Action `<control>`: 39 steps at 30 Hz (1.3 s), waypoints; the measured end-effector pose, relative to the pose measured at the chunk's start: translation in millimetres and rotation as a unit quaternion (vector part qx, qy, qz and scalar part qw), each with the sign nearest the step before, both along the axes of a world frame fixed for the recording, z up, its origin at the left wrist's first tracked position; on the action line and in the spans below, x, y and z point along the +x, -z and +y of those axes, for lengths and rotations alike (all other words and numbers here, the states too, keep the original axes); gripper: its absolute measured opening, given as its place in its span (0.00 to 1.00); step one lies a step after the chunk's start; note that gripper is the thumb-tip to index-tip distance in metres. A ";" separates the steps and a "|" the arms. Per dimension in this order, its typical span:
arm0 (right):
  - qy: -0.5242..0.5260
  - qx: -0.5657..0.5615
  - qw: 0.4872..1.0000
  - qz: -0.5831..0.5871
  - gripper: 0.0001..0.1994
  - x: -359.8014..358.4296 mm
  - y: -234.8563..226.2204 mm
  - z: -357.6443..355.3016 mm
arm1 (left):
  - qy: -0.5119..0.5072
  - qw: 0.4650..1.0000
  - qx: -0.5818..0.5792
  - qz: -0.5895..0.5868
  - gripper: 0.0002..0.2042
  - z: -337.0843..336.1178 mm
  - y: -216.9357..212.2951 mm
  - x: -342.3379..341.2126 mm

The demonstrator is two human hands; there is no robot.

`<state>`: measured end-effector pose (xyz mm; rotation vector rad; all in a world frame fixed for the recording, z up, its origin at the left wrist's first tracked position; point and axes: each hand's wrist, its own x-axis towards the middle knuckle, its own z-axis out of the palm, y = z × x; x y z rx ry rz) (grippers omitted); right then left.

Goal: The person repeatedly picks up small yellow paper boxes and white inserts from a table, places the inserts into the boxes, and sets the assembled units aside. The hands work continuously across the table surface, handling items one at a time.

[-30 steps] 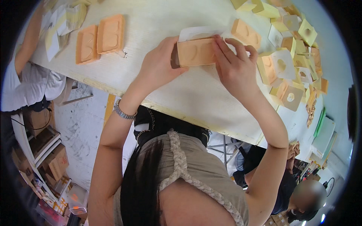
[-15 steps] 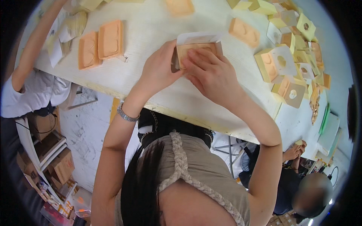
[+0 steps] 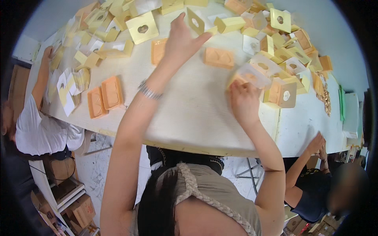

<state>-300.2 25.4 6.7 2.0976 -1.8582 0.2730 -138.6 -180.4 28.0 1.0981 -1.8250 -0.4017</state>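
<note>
With the left hand [image 3: 182, 39] spread open toward a yellow windowed card [image 3: 195, 21], pinch its edge cleanly while the right hand [image 3: 244, 103] fingers grasp the clear-fronted orange pack [image 3: 249, 76] flat on the tabletop [image 3: 189, 118].

Two orange moulded trays [image 3: 105, 96] lie side by side well left of the left hand's fingers [image 3: 185, 35]; one more [image 3: 219, 57] lies just right of them, and another [image 3: 158, 51] under that palm. One yellow windowed card box [image 3: 142, 27] stands just left. The heap of yellow boxes [image 3: 283, 51] beyond the right hand's fingers [image 3: 242, 92] is too dense to count.
</note>
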 end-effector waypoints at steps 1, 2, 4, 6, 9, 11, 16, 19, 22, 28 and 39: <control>0.059 -0.010 0.998 0.033 0.15 -1.5 -4.3 -8.4 | -0.086 0.991 -0.098 -0.017 0.37 -20.5 9.4 -15.5; 0.130 -0.020 0.989 0.067 0.15 -6.4 -8.1 -13.7 | -0.085 0.996 -0.006 -0.037 0.35 -29.6 1.5 -25.1; 0.097 -0.059 0.993 0.026 0.18 -4.5 -8.0 -31.0 | -0.087 0.977 0.179 -0.077 0.31 -42.9 -8.9 -32.7; -0.033 -0.117 0.991 -0.054 0.21 8.4 -20.8 -41.9 | -0.112 0.978 0.153 -0.090 0.26 -49.0 -14.3 -24.7; -0.040 -0.126 0.990 -0.058 0.23 12.7 -3.1 -80.9 | -0.087 0.992 0.002 -0.087 0.17 -36.2 -15.7 13.7; -0.028 -0.122 0.992 -0.007 0.24 -2.2 12.5 -105.2 | -0.029 0.991 -0.015 -0.130 0.13 7.5 -38.1 46.7; 0.085 0.250 0.958 0.111 0.24 28.0 -39.1 -131.2 | -0.034 0.979 0.096 -0.177 0.12 114.3 -33.5 146.9; 0.047 0.085 0.979 0.177 0.21 44.9 -32.8 -147.3 | -0.011 0.982 0.136 -0.132 0.20 138.4 -11.2 169.2; 0.016 -0.007 0.992 -0.123 0.18 68.3 4.0 -181.6 | 0.049 0.994 0.092 0.032 0.36 147.4 16.0 160.2; 0.014 0.040 0.984 -0.171 0.17 84.0 15.4 -147.2 | 0.036 0.942 0.287 0.167 0.60 182.6 53.8 152.2; 0.019 0.111 0.789 -0.604 0.20 38.7 -14.5 -29.2 | 0.024 0.963 0.268 0.012 0.43 167.7 53.1 158.6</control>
